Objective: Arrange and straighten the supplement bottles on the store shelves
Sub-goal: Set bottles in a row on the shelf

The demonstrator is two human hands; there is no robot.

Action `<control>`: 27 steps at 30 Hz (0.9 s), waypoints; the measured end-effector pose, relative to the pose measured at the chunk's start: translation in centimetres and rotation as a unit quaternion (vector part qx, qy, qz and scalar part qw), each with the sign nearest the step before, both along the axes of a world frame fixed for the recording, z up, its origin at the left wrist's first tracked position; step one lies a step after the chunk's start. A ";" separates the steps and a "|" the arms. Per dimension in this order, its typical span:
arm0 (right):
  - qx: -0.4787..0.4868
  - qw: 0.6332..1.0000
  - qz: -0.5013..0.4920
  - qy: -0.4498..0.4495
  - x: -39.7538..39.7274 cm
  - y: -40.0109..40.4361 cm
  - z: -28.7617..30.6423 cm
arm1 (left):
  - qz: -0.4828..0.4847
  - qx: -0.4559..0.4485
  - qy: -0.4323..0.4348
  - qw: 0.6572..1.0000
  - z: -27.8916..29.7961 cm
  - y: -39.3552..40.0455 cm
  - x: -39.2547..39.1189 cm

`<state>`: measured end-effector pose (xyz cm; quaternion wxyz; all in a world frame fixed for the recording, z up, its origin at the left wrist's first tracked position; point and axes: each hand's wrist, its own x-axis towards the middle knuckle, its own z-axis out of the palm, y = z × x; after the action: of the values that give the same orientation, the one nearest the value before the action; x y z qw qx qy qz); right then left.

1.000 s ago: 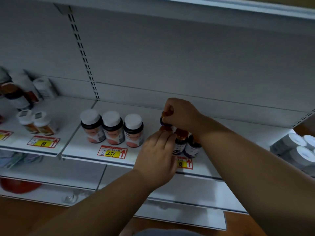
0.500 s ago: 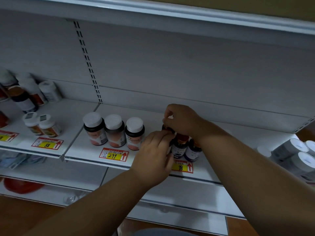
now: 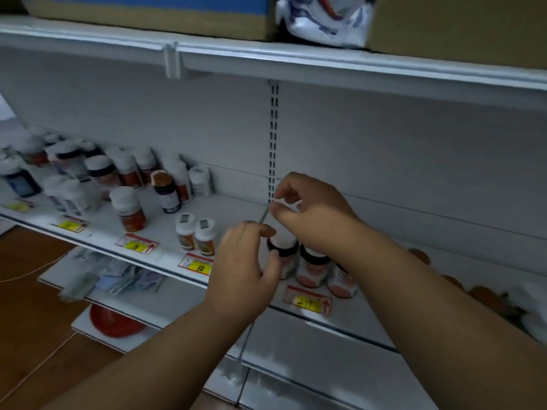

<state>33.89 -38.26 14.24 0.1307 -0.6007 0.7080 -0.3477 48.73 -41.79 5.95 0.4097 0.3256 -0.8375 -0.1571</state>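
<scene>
Supplement bottles with white caps [image 3: 282,255] stand three in a row near the front lip of the middle shelf [image 3: 236,208], right of centre, just behind a red and yellow price tag [image 3: 307,301] on the shelf edge. Nearest the camera, both forearms rise from the bottom of the frame. The left hand [image 3: 245,270] sits in front of the leftmost bottle of that row, fingers loosely curled, its thumb and fingertips close against the cap and shoulder; whether it really grips the bottle cannot be told through the blur. The right hand [image 3: 313,211] is above and behind the same row, fingers bent, thumb and forefinger nearly together with a thin pale sliver between them that is too blurred to identify, so its grip cannot be judged. Left of the hands, two small white-capped bottles [image 3: 195,235] stand side by side near the shelf lip behind another price tag [image 3: 196,264], with bare shelf between them and the row of three. Farther left and back, a crowded cluster of assorted bottles [image 3: 97,173] fills the shelf to the back panel. Right of the hands the shelf surface runs open to the rear wall. Overhead, the upper shelf [image 3: 296,59] carries cardboard boxes [image 3: 444,22]. Below, a lower shelf [image 3: 97,282] holds packets.
</scene>
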 end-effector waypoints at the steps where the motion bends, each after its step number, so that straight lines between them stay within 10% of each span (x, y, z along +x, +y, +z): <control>1: -0.009 1.000 -0.002 0.001 1.6 -1.6 -0.1 | 0.005 0.003 0.006 1.000 -0.1 -1.8 1.6; 21: 0.255 0.953 -0.043 0.158 8.8 -31.4 -8.8 | -0.034 -0.014 -0.076 0.996 0.3 -24.6 14.8; 27: 0.115 0.971 -0.163 0.129 8.8 -33.4 -11.0 | -0.055 -0.020 -0.065 0.996 0.1 -26.0 14.3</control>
<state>42.74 -71.66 3.22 0.0479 -0.4980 0.8425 -0.1997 63.07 -67.83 6.09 0.3516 0.2805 -0.8819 -0.1415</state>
